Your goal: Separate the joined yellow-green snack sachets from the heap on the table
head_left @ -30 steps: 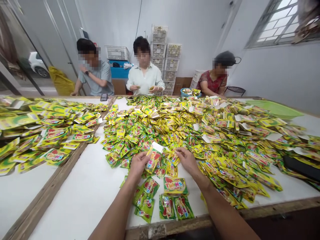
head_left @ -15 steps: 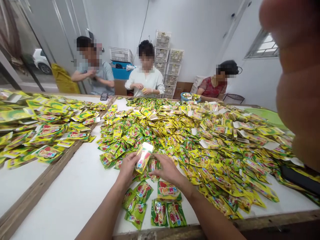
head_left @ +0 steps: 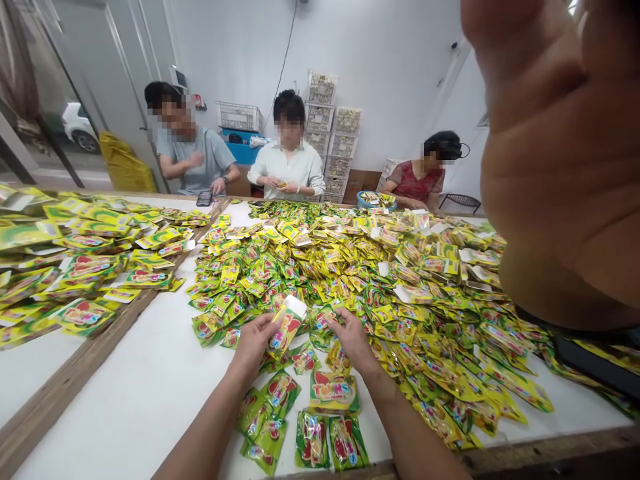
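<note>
Carton (head_left: 286, 333), probably light and crushable, was tilted over the packet pile (head_left: 280, 270); the left hand (head_left: 251, 341) pinched its side, a sound hold. The right hand (head_left: 353, 339) pinched a likely slippery sachet (head_left: 320, 321).

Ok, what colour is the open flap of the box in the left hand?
The flap is white, seen best in the head view.
</note>
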Demonstrator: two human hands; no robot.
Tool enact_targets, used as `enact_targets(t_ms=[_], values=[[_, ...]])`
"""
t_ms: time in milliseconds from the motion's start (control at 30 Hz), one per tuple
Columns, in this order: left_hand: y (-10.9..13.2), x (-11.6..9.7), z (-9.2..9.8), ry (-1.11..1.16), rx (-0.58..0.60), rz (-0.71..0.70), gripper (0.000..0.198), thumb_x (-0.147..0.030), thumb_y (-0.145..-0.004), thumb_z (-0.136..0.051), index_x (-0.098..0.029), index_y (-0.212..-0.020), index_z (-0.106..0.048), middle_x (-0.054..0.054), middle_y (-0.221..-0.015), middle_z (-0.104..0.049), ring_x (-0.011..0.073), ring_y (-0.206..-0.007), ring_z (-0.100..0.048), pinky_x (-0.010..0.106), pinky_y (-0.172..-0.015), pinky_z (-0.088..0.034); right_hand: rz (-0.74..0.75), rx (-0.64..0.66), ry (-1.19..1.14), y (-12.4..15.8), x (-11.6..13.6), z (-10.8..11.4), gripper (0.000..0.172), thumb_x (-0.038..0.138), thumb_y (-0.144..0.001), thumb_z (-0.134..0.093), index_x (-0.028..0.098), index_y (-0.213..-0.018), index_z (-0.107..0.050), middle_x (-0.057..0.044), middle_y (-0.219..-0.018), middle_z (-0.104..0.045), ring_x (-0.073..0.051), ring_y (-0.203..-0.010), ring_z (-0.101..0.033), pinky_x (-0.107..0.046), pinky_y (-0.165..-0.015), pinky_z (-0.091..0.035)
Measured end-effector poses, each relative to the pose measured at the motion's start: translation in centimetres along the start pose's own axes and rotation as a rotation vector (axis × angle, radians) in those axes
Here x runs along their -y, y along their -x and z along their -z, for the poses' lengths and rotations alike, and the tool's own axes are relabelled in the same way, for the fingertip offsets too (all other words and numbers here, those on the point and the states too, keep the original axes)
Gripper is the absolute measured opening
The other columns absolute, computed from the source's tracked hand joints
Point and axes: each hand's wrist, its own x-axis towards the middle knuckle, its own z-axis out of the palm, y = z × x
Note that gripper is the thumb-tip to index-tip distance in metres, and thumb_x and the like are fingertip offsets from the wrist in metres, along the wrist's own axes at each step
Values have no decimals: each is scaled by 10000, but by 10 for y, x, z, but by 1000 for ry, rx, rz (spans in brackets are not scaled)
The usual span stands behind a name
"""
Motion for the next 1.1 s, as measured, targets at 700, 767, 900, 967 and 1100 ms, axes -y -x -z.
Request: enact_targets(t_ms=[700,767,900,967,1100], values=[[-7,9,6,-170,73,-72,371,-417,-608,-715,-156,-871,-695,35,-703,-723,189,-607,-640,253,-542,-466,67,-222,107,-15,-4,27,222,402,-642,-652,225,-776,-635,-24,-738,-667,-178,-706,-604,-349,-650,-439],[-5,8,5,-155,64,-61,352,-406,-608,-719,-160,-858,-695,35,-688,-718,181,-579,-634,249,-522,-462,67,-212,125,-16,-3,30,223,396,-643,-648,213,-770,-642,-33,-739,-672,-180,-712,-608,-337,-644,-434],[-3,7,4,-136,68,-40,339,-402,-603,-722,-165,-844,-695,27,-641,-704,165,-511,-611,235,-459,-436,67,-107,186,-13,0,32,220,389,-658,-638,188,-745,-644,-40,-709,-668,-182,-683,-609,-311,-599,-427],[-3,7,4,-124,79,-34,344,-398,-602,-725,-159,-847,-692,27,-632,-701,163,-514,-613,234,-469,-444,69,-61,229,-11,0,33,207,382,-656,-636,178,-693,-640,-22,-657,-653,-167,-644,-595,-307,-581,-405],[-3,7,5,-133,92,-37,352,-389,-615,-720,-152,-875,-690,28,-634,-700,151,-496,-601,228,-463,-443,67,-26,319,-9,-7,34,182,338,-615,-664,191,-524,-609,-3,-527,-598,-152,-587,-570,-310,-562,-356]])
